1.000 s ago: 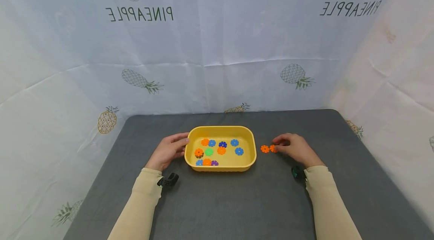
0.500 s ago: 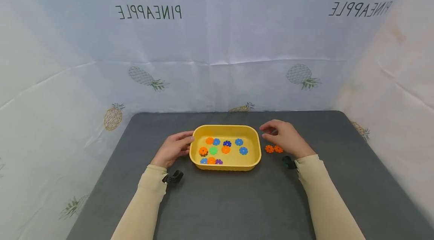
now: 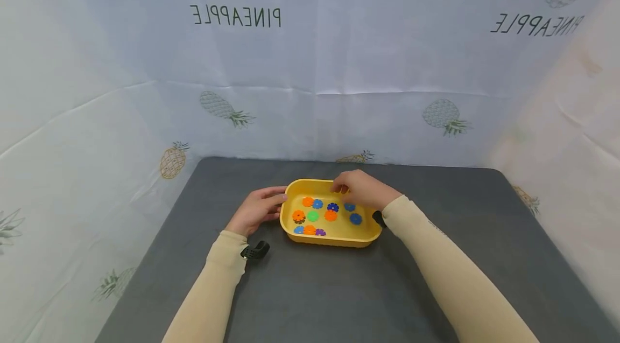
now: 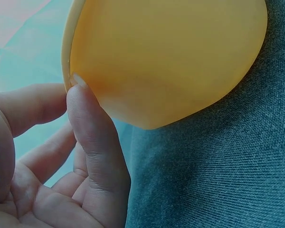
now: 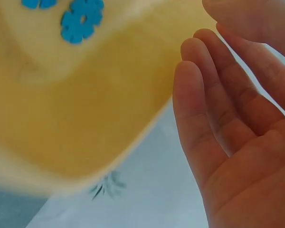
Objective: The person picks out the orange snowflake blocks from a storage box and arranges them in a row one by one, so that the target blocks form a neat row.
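My left hand [image 3: 256, 208] pinches the left rim of a yellow plastic tray [image 3: 339, 229] between thumb and fingers, as the left wrist view shows at the tray wall [image 4: 171, 57]. Several flower-shaped notched plastic discs lie scattered in the tray, among them a green disc [image 3: 312, 216], an orange disc [image 3: 331, 216] and a blue disc [image 3: 356, 219]. Over the tray's back right part hangs my right hand [image 3: 364, 189], its fingers loosely bent and nothing seen between them. In the right wrist view the fingers [image 5: 190, 95] are relaxed beside the tray's side, with a blue disc [image 5: 72, 28] farther in.
Under the tray is a dark grey table [image 3: 310, 289]. A white cloth [image 3: 339, 57] with pineapple prints hangs behind and along both sides. The right sleeve [image 3: 436, 251] crosses the spot where two orange discs lay on the table, hiding it.
My right hand has left the two orange discs right of the tray and moved left, over the tray. My left hand keeps its grip on the rim. The head view has shifted slightly.
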Demonstrator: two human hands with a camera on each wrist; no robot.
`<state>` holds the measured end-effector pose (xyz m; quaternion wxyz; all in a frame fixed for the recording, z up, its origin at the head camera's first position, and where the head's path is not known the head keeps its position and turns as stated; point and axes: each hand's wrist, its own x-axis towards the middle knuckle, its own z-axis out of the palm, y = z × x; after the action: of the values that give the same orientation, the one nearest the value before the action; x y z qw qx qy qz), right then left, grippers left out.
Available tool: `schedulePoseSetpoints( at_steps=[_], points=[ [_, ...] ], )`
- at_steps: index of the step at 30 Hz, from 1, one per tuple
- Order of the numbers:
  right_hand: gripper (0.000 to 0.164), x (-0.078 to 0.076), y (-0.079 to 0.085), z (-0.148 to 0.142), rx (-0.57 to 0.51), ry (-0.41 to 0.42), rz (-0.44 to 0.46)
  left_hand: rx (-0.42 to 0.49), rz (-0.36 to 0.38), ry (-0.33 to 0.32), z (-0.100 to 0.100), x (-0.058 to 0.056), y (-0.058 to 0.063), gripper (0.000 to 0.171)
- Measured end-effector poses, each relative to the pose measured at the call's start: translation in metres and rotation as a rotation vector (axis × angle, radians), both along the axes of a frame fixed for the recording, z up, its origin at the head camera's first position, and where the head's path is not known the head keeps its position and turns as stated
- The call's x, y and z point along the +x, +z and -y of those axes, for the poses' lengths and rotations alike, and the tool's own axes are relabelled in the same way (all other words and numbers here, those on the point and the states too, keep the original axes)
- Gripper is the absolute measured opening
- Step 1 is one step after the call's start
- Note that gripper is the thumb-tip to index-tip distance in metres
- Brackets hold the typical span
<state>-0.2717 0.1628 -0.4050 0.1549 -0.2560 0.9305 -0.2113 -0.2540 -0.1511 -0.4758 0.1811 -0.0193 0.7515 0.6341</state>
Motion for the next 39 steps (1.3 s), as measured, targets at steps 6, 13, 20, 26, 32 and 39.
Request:
schedulePoseSetpoints(
  at_steps=[6,13,20,26,32,39],
  points=[
    [0.035,-0.002,-0.017,0.027,0.084,0.098,0.052,-0.003,0.012,0.006,0.000,-0.001,0.001,0.050],
    [0.029,0.005,-0.024,0.040,0.172,0.147,0.010,-0.011,0.016,0.003,0.000,-0.001,0.003,0.050],
    [0.026,0.002,-0.034,0.041,0.245,0.146,-0.020,-0.010,0.014,0.007,0.000,-0.001,0.003,0.049],
    [0.017,0.001,-0.032,0.039,0.220,0.160,-0.034,-0.010,0.021,0.015,-0.001,-0.002,0.003,0.050],
    [0.012,-0.001,-0.033,0.037,0.206,0.160,-0.041,-0.009,0.027,0.017,-0.001,-0.002,0.003,0.051],
    [0.014,-0.003,-0.026,0.034,0.144,0.096,0.025,-0.002,0.028,0.017,0.000,-0.002,0.002,0.051]
  ],
)
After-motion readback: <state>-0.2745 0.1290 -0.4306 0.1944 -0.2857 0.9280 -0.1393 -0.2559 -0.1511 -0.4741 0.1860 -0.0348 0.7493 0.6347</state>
